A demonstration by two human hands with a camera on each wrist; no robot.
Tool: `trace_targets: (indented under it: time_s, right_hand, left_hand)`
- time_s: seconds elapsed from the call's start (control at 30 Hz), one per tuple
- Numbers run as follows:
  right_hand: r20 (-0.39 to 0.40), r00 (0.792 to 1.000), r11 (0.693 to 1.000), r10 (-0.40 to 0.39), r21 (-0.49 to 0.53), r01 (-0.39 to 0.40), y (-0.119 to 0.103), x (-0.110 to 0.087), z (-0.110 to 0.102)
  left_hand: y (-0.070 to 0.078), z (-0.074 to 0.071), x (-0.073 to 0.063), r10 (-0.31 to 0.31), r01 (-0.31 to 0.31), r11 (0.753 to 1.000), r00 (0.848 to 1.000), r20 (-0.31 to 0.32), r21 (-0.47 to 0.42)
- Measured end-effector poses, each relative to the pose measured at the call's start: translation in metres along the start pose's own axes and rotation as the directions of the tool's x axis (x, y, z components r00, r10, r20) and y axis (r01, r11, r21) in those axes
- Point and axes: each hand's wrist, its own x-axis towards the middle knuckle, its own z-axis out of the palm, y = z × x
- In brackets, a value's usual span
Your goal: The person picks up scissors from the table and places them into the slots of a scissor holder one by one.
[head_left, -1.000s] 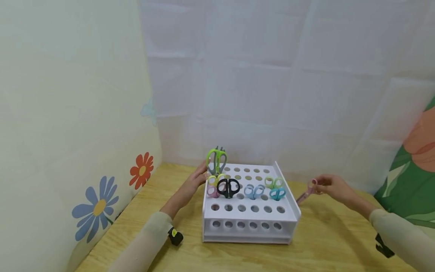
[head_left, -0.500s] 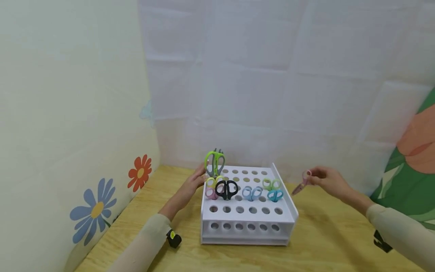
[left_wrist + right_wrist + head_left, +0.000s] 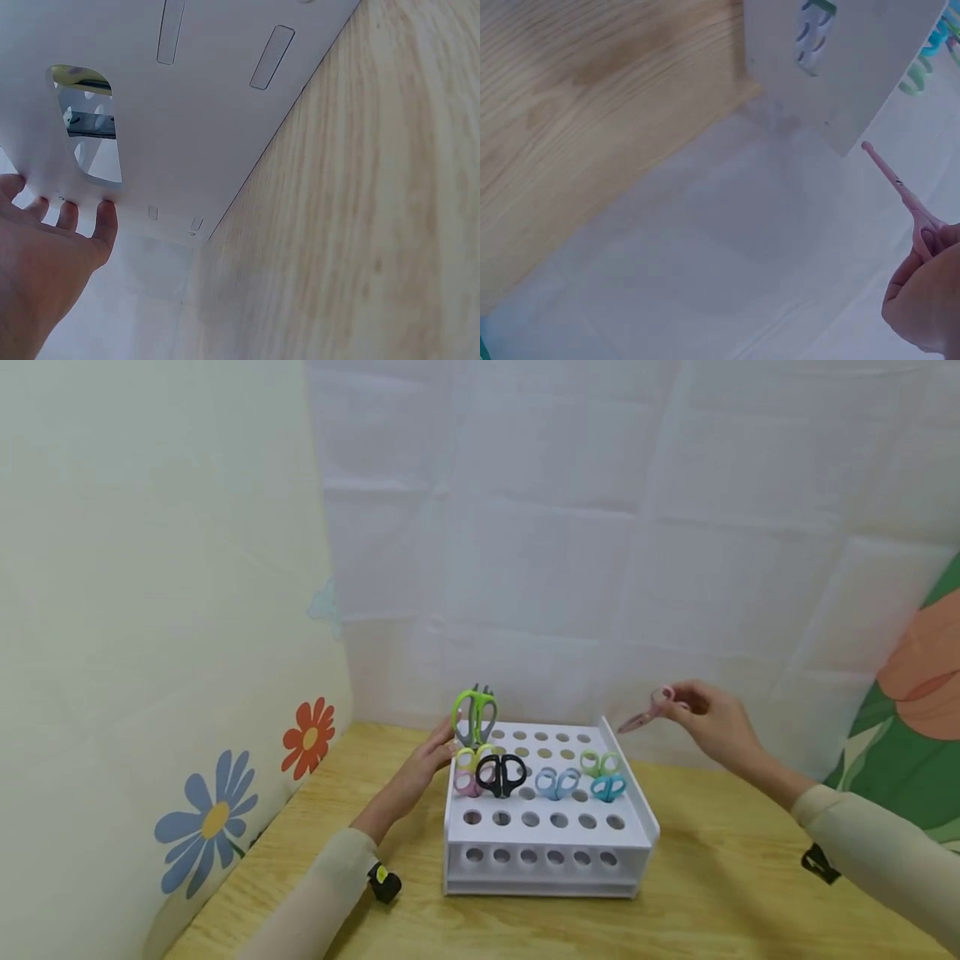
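A white rack (image 3: 551,831) with rows of round holes stands on the table. Several scissors stand in it handles up: a black pair (image 3: 501,775), light blue ones (image 3: 557,782), teal ones (image 3: 608,787), and a green-and-grey pair (image 3: 476,717) at the back left. My left hand (image 3: 420,772) rests its fingertips against the rack's left side panel (image 3: 172,142), near the back edge. My right hand (image 3: 712,722) pinches pink scissors (image 3: 645,717) by the handle loops, raised beside the rack's back right corner. Their blades point left and down, tips close to the right side panel (image 3: 832,82).
The wooden table (image 3: 720,893) extends around the rack. A white cloth backdrop (image 3: 525,568) hangs close behind it. On the left is a pale wall covering with printed flowers (image 3: 217,822).
My right hand has lifted the pink scissors up and to the left, from low beside the rack to its back right corner's top. The left hand stays at the rack's side.
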Motion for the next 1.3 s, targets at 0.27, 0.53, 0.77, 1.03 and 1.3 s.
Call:
trace_targets:
  time_s: [0.27, 0.53, 0.77, 1.03, 1.3]
  right_hand:
    - [-0.001, 0.999, 0.997, -0.032, 0.067, 0.032, -0.028, 0.007, 0.009]
    - [0.110, 0.994, 0.988, -0.027, 0.154, 0.010, -0.054, 0.010, 0.021]
    - [0.212, 0.975, 0.985, -0.060, 0.171, 0.024, -0.070, 0.012, 0.040]
    - [0.236, 0.964, 0.985, -0.123, 0.144, 0.090, -0.074, 0.009, 0.059]
    - [0.306, 0.946, 0.990, -0.103, 0.121, 0.069, -0.079, 0.010, 0.079]
  left_hand:
    - [0.003, 0.000, 0.000, 0.019, -0.019, 1.000, 1.000, -0.001, 0.000]
    - [0.005, 0.003, -0.002, 0.017, -0.017, 1.000, 1.000, 0.008, 0.003]
    - [0.006, 0.001, -0.002, 0.025, -0.025, 1.000, 1.000, 0.008, -0.004]
    - [0.005, 0.001, -0.002, 0.017, -0.017, 1.000, 1.000, 0.008, -0.013]
    - [0.003, 0.001, -0.002, 0.003, -0.003, 1.000, 1.000, 0.003, 0.003]
